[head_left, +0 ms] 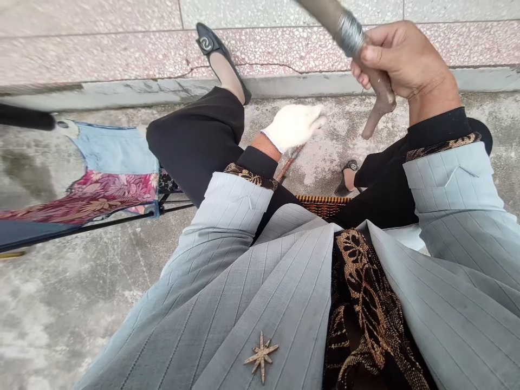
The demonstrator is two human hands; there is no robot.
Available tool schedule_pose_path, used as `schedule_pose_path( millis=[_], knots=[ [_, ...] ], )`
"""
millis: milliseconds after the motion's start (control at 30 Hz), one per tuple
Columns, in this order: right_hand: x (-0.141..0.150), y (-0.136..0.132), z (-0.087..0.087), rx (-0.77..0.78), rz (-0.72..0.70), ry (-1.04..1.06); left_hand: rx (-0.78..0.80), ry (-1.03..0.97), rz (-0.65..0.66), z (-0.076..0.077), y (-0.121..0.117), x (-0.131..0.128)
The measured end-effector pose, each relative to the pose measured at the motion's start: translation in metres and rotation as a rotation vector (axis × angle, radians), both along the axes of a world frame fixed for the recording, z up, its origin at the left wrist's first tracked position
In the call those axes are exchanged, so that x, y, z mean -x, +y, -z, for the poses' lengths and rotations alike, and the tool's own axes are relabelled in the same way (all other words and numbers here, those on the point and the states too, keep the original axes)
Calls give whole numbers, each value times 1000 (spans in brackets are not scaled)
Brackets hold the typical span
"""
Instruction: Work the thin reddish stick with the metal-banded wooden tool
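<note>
The right hand [398, 59] is bare, its grip closed round a brown wooden stick [378, 84] near the lower end, thumb along the near side and fingers curled beneath. The stick slants across the upper right — its top runs out of view, and its lower end bends sharply to a short stub over the concrete floor [101, 287]. Just above the fingers, a band of silvery wire [351, 33] is wound tightly round it.

The left hand [294, 127] wears a white glove and sits lower, between the knees and well apart from the stick. Its fingers point right and are blurred. A thin reddish rod [290, 161] shows just beneath the glove — whether the left grip holds it, or how far it is open, I cannot tell.

One black shoe [225, 62] with a buckle rests on the pinkish speckled step [122, 57]; another shoe [346, 181] shows further right, below the bent stick. A woven wicker edge [323, 206] appears between the thighs. To the left is a folding chair [114, 187] with blue and pink flowered cloth. A star-shaped pin [261, 357] lies on the grey jacket [227, 303].
</note>
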State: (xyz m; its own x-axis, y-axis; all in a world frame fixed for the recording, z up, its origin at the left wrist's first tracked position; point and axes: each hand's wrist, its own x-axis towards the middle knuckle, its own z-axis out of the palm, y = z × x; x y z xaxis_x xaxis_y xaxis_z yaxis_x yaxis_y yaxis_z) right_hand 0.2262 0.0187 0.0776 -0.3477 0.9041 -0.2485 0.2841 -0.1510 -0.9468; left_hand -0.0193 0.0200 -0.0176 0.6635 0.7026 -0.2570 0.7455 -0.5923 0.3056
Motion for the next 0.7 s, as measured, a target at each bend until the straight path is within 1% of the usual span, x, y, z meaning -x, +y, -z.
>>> schedule_pose_path(
  millis=[67,100,133,167,233,300,333,433,533,567,633,700],
  knots=[
    [7,1,7,-29,150,-74,13,-24,27,-1,-4,-4],
    [11,3,12,-17,181,-169,7,-39,41,-2,-6,-4],
    [15,5,16,-5,183,-306,-1,-46,52,-2,-7,-5],
    [19,8,20,7,145,-467,-6,-41,62,-2,-8,-5],
    [25,13,26,24,-21,-774,-9,-5,91,-1,-9,-4],
    [29,15,28,31,-202,-981,-11,38,123,-1,-10,-4],
    [30,15,29,32,-274,-1031,-13,49,135,-2,-11,-5],
    [33,13,35,57,-474,-1104,-28,55,151,-3,-11,-6],
    [31,12,43,173,-680,-1081,-57,80,189,-5,-9,-2],
    [29,13,45,228,-733,-1031,-66,89,186,-5,-7,0],
    [23,16,45,319,-810,-840,-73,90,148,-5,-2,6],
    [17,18,39,336,-852,-610,-42,39,97,-4,4,12]
  ],
)
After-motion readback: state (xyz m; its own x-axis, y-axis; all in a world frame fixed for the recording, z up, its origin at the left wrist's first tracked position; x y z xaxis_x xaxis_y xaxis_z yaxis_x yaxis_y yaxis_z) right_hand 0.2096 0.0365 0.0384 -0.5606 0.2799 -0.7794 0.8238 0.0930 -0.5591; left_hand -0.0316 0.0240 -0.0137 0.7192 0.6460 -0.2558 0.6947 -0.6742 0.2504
